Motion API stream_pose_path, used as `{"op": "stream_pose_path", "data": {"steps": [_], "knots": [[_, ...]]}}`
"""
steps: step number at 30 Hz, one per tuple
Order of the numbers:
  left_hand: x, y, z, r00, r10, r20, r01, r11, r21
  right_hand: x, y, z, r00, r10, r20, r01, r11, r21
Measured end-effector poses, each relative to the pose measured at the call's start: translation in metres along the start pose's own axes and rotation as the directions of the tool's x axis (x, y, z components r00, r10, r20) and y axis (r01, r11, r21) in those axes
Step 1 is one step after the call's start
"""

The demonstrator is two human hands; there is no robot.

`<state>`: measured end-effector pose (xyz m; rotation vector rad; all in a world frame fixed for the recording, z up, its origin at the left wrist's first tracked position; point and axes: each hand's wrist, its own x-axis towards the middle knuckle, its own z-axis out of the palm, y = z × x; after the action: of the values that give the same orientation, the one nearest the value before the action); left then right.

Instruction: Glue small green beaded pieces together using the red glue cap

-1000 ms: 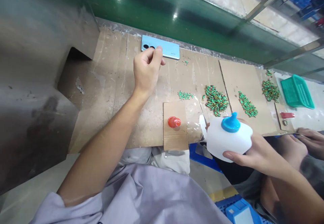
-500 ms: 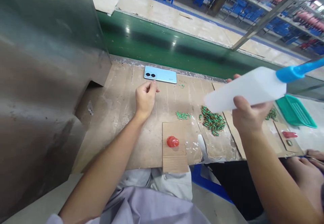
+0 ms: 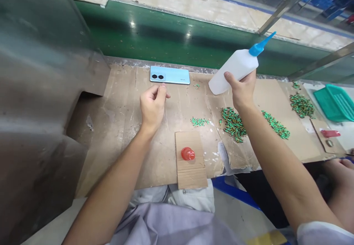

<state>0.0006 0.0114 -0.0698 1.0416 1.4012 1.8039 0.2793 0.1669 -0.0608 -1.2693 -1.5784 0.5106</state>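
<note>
My right hand (image 3: 245, 90) is wrapped round a white plastic squeeze bottle (image 3: 235, 69) with a blue pointed nozzle. The bottle leans, its nozzle up and to the right, its base near the table's far side. My left hand (image 3: 153, 104) is closed in a pinch just in front of a light blue phone (image 3: 171, 75); what the fingers hold, if anything, is hidden. A red plastic cap (image 3: 188, 154) sits on a small cardboard piece (image 3: 191, 176) at the near edge. Beyond it lie a few small green bits (image 3: 199, 121), and right of them a pile of green-and-gold pieces (image 3: 232, 125).
Further right are more piles of green pieces (image 3: 276, 125), a green basket (image 3: 335, 103) and a red item (image 3: 330, 133) on cardboard. A co-worker's hand (image 3: 341, 175) is at the right edge. A metal panel (image 3: 41, 90) walls off the left; a green strip (image 3: 166, 38) runs behind.
My right hand has moved the bottle left and away from me, towards the table's far side, with the nozzle now tilted more upward. My left hand keeps its pinch by the phone.
</note>
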Motion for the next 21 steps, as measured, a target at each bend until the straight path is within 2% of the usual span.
{"op": "stream_pose_path", "data": {"steps": [4,8,11,15,21], "knots": [[-0.002,0.006,-0.001,1.0,-0.022,0.021,0.02,0.997,0.072,-0.029,-0.017,-0.027,0.999,-0.034,0.025,0.035,0.999,-0.034],[-0.002,0.012,-0.005,0.998,-0.032,0.054,0.025,0.991,0.132,-0.099,-0.047,-0.07,0.978,-0.183,-0.098,0.158,0.962,-0.223],[-0.003,0.017,-0.007,0.996,-0.024,0.09,0.005,0.979,0.205,-0.156,-0.058,-0.093,0.967,-0.253,0.016,0.243,0.906,-0.346],[-0.007,0.024,-0.007,0.993,-0.003,0.117,-0.03,0.96,0.277,-0.214,-0.057,-0.097,0.96,-0.234,0.156,0.278,0.867,-0.414],[-0.002,0.016,0.0,0.975,-0.087,0.205,0.021,0.952,0.306,-0.264,-0.052,-0.093,0.974,-0.138,0.178,0.205,0.871,-0.447]]}}
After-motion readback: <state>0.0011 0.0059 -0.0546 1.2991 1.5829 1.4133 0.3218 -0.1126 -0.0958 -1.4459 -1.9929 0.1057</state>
